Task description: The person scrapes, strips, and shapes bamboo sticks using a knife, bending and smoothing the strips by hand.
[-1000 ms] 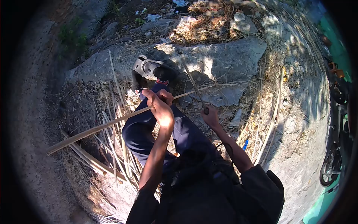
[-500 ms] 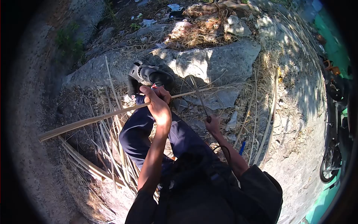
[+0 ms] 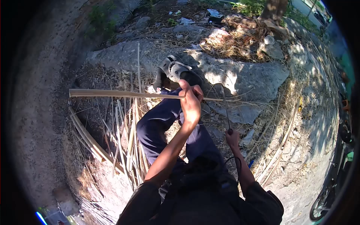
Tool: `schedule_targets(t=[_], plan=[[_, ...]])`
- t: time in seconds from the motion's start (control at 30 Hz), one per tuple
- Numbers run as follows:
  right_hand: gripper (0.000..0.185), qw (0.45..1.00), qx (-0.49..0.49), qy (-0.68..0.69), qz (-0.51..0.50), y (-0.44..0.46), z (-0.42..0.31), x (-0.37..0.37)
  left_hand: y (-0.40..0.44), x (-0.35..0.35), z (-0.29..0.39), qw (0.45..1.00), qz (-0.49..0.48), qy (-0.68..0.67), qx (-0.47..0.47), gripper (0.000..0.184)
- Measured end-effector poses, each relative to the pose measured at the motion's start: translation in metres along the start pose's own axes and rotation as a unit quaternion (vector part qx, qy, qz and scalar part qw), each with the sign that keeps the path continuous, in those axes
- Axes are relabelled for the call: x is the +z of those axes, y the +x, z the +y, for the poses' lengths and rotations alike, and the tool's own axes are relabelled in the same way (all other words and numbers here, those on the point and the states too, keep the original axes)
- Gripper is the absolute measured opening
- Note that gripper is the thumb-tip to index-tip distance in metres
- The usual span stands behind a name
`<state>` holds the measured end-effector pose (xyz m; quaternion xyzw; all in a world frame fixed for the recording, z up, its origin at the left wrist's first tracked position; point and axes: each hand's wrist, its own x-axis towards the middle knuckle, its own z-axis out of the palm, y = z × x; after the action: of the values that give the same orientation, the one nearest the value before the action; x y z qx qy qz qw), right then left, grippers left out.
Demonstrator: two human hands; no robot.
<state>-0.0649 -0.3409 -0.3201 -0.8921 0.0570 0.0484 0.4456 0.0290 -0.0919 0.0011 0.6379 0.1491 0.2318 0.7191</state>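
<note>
My left hand (image 3: 191,99) is closed around a long pale wooden strip (image 3: 112,93), which looks like split bamboo. The strip lies almost level across my view, its thick end at the left and its thin, frayed end at the right. Lower and to the right, my right hand (image 3: 233,138) grips the dark handle of a knife (image 3: 227,112) with a long, narrow blade. The blade points up and away from me, its upper part at the strip's thin end. Whether blade and strip touch, I cannot tell.
Several split strips (image 3: 129,146) lie in a pile left of my legs, with curved pieces (image 3: 88,137) beside them. A large stone slab (image 3: 255,78) sits past my shoes (image 3: 176,69). More long strips (image 3: 283,140) lie at the right, and a wheel (image 3: 319,205) shows at the lower right edge.
The strip has swung from a slant to nearly level, its thick end rising. The knife blade now stands more upright. My head view has shifted, moving the scene right and down.
</note>
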Motion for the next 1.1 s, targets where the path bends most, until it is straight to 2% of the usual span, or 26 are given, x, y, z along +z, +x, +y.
schedule_targets(t=[0.07,0.1,0.13,0.2,0.23,0.3,0.37,0.43,0.57,0.63,0.67,0.77,0.83,0.9,0.93,1.0,1.03,1.1], plan=[[0.021,0.999,-0.028,0.018,-0.011,0.0,-0.025,-0.003,0.007,-0.002,-0.007,0.999,-0.021,-0.028,-0.012,0.084],[0.023,1.0,-0.014,0.015,-0.017,0.007,-0.011,0.003,0.008,-0.003,-0.003,0.999,-0.025,-0.024,0.0,0.085],[0.025,1.0,0.001,0.01,-0.021,0.016,0.014,0.01,0.007,-0.006,0.0,0.999,-0.021,0.006,-0.039,0.085],[0.03,0.991,0.126,0.027,0.021,0.035,0.074,0.028,0.0,-0.005,0.013,0.999,-0.022,0.0,-0.036,0.083],[0.03,0.993,0.118,0.026,0.016,0.035,0.071,0.021,-0.004,-0.004,0.012,0.999,-0.021,-0.01,-0.046,0.082],[0.032,0.991,0.106,-0.072,-0.046,0.044,0.068,0.007,-0.008,-0.001,0.014,0.999,-0.027,-0.018,-0.004,0.08],[0.029,0.991,0.066,-0.106,-0.04,0.036,0.07,0.011,-0.008,-0.002,0.014,0.999,-0.029,-0.015,-0.014,0.08],[0.025,0.998,0.058,-0.014,0.019,0.01,0.035,0.009,-0.007,0.001,0.013,0.999,-0.036,0.006,-0.017,0.089],[0.023,0.999,0.003,0.007,-0.032,0.011,-0.007,0.004,-0.003,0.004,0.018,0.999,-0.043,-0.001,-0.027,0.089],[0.027,0.988,0.141,0.038,-0.057,0.026,0.016,0.005,-0.003,0.002,0.017,0.997,-0.058,-0.008,-0.044,0.087],[0.03,0.989,0.144,0.008,-0.036,0.04,0.064,0.015,-0.003,0.003,0.012,0.997,-0.058,-0.032,-0.046,0.085],[0.031,0.993,0.117,-0.007,-0.024,0.051,0.064,0.008,-0.009,-0.002,0.008,0.995,-0.053,-0.069,-0.042,0.083],[0.03,0.994,0.099,-0.033,0.007,0.038,0.036,0.002,-0.012,0.002,0.007,0.994,-0.052,-0.089,-0.048,0.081],[0.031,0.996,0.02,-0.08,0.025,0.029,0.034,0.001,-0.011,0.004,0.007,0.994,-0.04,-0.088,-0.051,0.079],[0.028,0.998,-0.01,-0.055,-0.001,0.027,0.028,0.0,-0.01,0.001,0.004,0.996,-0.071,-0.057,-0.014,0.078],[0.023,0.999,0.002,0.037,-0.025,0.022,0.007,-0.001,-0.008,0.005,0.007,0.995,-0.071,-0.07,-0.012,0.079],[0.024,0.999,-0.026,-0.021,-0.019,0.026,0.007,-0.003,-0.01,0.009,0.018,0.999,-0.03,-0.042,-0.01,0.081],[0.027,0.998,0.035,-0.051,0.01,0.038,0.019,-0.004,-0.005,0.006,0.011,0.998,-0.049,-0.027,-0.026,0.081]])
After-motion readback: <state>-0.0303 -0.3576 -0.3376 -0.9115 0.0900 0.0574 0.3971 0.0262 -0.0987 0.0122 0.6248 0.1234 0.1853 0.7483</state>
